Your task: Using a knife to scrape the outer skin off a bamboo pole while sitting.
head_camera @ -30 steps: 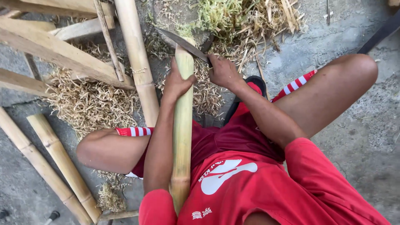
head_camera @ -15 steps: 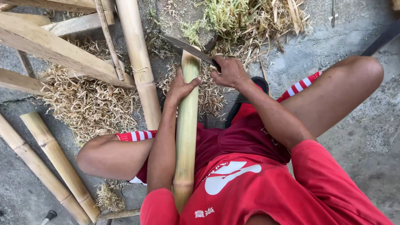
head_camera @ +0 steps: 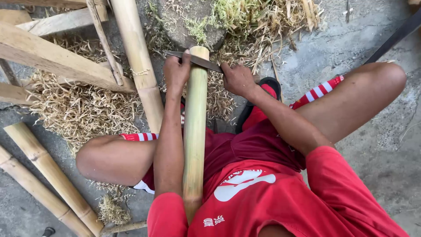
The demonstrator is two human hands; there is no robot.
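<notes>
Knife handle (head_camera: 234, 72) inside right hand (head_camera: 239, 79)

Bamboo poles (head_camera: 48, 175), wooden planks (head_camera: 52, 57) and pale shavings (head_camera: 83, 109) litter concrete ground (head_camera: 372, 149).

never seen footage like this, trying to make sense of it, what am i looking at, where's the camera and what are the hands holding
There is no machine here. A camera worn on a person's head looks down at their own arms and legs as they sit on a concrete floor. A greenish bamboo pole runs from their chest away between their knees. The right hand grips the handle of a long knife laid across the pole's far end; the left hand rests on the blade's other end. Pale shavings, more bamboo poles and wooden beams lie around.
</notes>
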